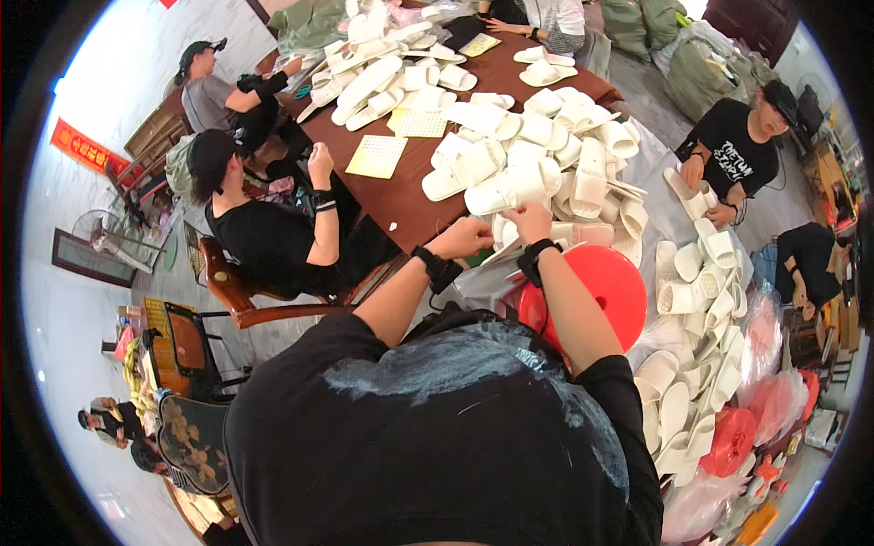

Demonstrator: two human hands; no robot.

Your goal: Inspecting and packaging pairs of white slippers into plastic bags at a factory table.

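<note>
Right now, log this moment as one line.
left hand: fingers curled, hold unclear | right hand: fingers curled, hold unclear | ahead: pale slippers, piled | nearby: red round object

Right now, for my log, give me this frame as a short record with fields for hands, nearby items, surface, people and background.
Left hand: fingers curled; anything held is unclear
Right hand: fingers bent, close to the left; anything held is unclear
Nearby: heaped cream slippers; red round object by the right forearm
Surface: brown tabletop with yellow sheets
People: several; one at right, in a black shirt, handles a slipper
Background: standing fan, at left
</note>
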